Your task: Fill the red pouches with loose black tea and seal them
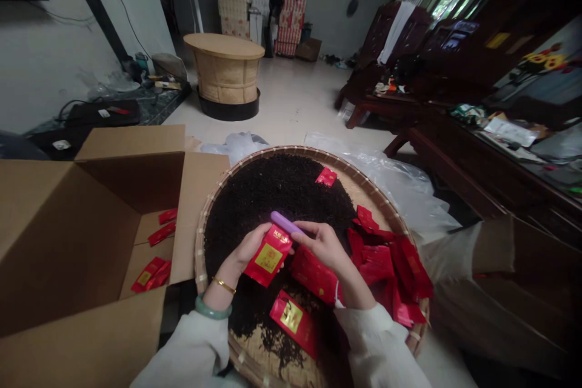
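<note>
My left hand [248,250] is closed on a red tea packet [269,256] with a yellow label, held upright above the tray. Across the packet's top edge lies a slim purple bag clip [282,222], its right end pinched by my right hand [322,244]. Below both hands is dark loose tea [273,188], heaped in a round woven bamboo tray [364,179]. Another labelled packet [293,320] rests on the tea near my right forearm. More red packets [375,260] are piled at the tray's right side, and one small packet [326,176] sits toward the back.
An open cardboard box [166,151] on the left contains several red packets [152,273]. Clear plastic sheeting [400,179] spreads behind the tray. A wooden table [491,170] stands at right; a round woven basket with a flat top [225,76] stands farther back.
</note>
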### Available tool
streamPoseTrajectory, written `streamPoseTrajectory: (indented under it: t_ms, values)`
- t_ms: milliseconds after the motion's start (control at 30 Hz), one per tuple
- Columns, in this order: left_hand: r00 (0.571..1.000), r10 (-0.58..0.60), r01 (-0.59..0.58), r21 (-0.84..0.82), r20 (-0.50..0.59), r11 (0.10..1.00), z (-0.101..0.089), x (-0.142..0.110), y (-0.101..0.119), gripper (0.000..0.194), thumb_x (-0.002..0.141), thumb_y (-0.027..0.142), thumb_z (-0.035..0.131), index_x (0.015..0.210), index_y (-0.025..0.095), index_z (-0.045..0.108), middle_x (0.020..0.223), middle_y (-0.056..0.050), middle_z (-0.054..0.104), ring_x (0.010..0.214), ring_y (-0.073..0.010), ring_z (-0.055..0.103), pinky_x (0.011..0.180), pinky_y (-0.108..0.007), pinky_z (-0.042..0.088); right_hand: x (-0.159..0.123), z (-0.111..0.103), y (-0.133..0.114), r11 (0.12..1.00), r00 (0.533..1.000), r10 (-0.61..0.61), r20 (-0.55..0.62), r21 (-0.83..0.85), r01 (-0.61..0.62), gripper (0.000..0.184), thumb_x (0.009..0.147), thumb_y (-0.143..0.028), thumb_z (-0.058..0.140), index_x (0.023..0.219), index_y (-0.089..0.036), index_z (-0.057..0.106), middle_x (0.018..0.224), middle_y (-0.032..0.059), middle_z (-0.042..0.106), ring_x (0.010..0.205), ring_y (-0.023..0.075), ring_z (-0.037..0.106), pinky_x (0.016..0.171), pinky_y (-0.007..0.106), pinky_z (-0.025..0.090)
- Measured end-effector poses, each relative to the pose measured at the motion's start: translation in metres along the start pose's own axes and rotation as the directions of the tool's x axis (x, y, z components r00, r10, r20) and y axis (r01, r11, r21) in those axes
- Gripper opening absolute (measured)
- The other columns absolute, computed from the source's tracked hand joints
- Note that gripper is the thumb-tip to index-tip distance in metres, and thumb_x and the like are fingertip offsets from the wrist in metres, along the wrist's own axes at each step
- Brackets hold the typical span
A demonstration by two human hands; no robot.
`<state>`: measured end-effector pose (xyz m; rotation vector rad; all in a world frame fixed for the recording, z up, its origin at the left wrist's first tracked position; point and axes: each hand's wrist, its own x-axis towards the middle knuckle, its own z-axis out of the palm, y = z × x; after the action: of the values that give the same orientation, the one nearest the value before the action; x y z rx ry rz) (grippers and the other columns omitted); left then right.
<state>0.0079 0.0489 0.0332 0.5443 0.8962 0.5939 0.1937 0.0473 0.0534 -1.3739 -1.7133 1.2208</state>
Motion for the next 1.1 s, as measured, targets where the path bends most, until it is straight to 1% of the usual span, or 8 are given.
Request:
streamPoseTrajectory:
  t_ms: [100, 433, 600, 767, 867, 1000, 1067, 1100]
  values:
    - [1.0, 0.004, -0.004, -0.001, -0.003, 1.0, 0.001, 0.0, 0.0, 0.056, 0.093, 0.039, 0.025, 0.092, 0.003, 0.068, 0.067, -0.015, 0.072, 0.045, -0.0192, 0.063, 0.048, -0.029, 0.05, 0.0, 0.0, 0.001, 1.0, 1.0, 0.0, 0.0, -0.012, 0.0, 0.038, 0.079, -0.046, 0.062, 0.101, -0.017, 0.073, 0.086, 0.0022, 0.073, 0.081, 0.024, 0.065, 0.075, 0.03, 0.049]
    - [0.999, 0.021, -0.021, -0.007, 0.031, 1.0, -0.001, -0.001, -0.001, 0.05, 0.089, 0.045, 0.037, 0.089, 0.006, 0.068, 0.065, -0.012, 0.072, 0.046, -0.0193, 0.064, 0.047, -0.028, 0.05, 0.0, 0.001, -0.002, 1.0, 1.0, 0.004, 0.011, -0.002, -0.004, 0.036, 0.08, -0.044, 0.061, 0.102, -0.017, 0.073, 0.088, 0.003, 0.073, 0.082, 0.0252, 0.065, 0.077, 0.033, 0.049]
    - [1.0, 0.021, -0.021, -0.001, 0.019, 1.0, -0.001, 0.0, -0.001, 0.051, 0.089, 0.045, 0.036, 0.094, 0.005, 0.067, 0.067, -0.013, 0.072, 0.045, -0.0197, 0.063, 0.047, -0.029, 0.05, 0.0, 0.001, -0.003, 1.0, 1.0, 0.009, 0.012, -0.001, -0.009, 0.036, 0.08, -0.044, 0.061, 0.102, -0.017, 0.073, 0.089, 0.0029, 0.074, 0.084, 0.0263, 0.065, 0.078, 0.034, 0.048]
    - [1.0, 0.008, -0.008, 0.013, 0.009, 1.0, -0.001, 0.0, -0.002, 0.053, 0.092, 0.042, 0.031, 0.098, 0.003, 0.067, 0.068, -0.014, 0.073, 0.046, -0.0195, 0.063, 0.048, -0.03, 0.05, -0.001, 0.001, -0.002, 1.0, 1.0, 0.01, 0.012, 0.003, -0.01, 0.035, 0.08, -0.042, 0.061, 0.102, -0.017, 0.073, 0.088, 0.002, 0.073, 0.084, 0.0259, 0.065, 0.079, 0.034, 0.048]
    - [1.0, 0.014, -0.014, 0.012, 0.014, 1.0, -0.002, 0.0, -0.002, 0.053, 0.091, 0.044, 0.033, 0.098, 0.004, 0.067, 0.069, -0.014, 0.073, 0.046, -0.0199, 0.064, 0.048, -0.03, 0.05, 0.0, 0.002, -0.002, 0.999, 1.0, 0.021, 0.003, 0.03, -0.021, 0.035, 0.078, -0.041, 0.063, 0.101, -0.017, 0.073, 0.088, 0.0029, 0.074, 0.085, 0.0261, 0.066, 0.079, 0.035, 0.049]
    - [1.0, 0.017, -0.017, 0.017, 0.024, 1.0, -0.001, -0.001, 0.0, 0.054, 0.091, 0.045, 0.033, 0.098, 0.004, 0.067, 0.069, -0.014, 0.073, 0.046, -0.0193, 0.063, 0.047, -0.029, 0.05, 0.001, 0.0, 0.003, 0.988, 0.998, 0.05, -0.046, 0.15, -0.042, 0.046, 0.075, -0.048, 0.064, 0.106, -0.014, 0.07, 0.098, 0.0078, 0.073, 0.089, 0.0274, 0.066, 0.082, 0.038, 0.049]
    - [0.999, 0.007, -0.007, 0.012, 0.046, 1.0, -0.001, -0.001, 0.001, 0.056, 0.091, 0.048, 0.033, 0.1, 0.004, 0.066, 0.069, -0.014, 0.072, 0.045, -0.0188, 0.063, 0.047, -0.028, 0.049, 0.003, -0.004, 0.011, 0.986, 0.991, 0.059, -0.122, 0.161, -0.039, 0.051, 0.075, -0.05, 0.064, 0.11, -0.013, 0.067, 0.103, 0.0097, 0.072, 0.093, 0.0279, 0.065, 0.084, 0.039, 0.049]
    - [0.998, 0.003, -0.003, 0.005, 0.057, 1.0, -0.001, -0.001, 0.002, 0.057, 0.09, 0.049, 0.033, 0.101, 0.004, 0.066, 0.069, -0.014, 0.072, 0.045, -0.0187, 0.062, 0.047, -0.028, 0.049, 0.003, -0.007, 0.016, 0.991, 0.983, 0.064, -0.172, 0.124, -0.043, 0.052, 0.074, -0.05, 0.064, 0.111, -0.014, 0.067, 0.105, 0.0102, 0.071, 0.094, 0.0283, 0.065, 0.084, 0.04, 0.048]
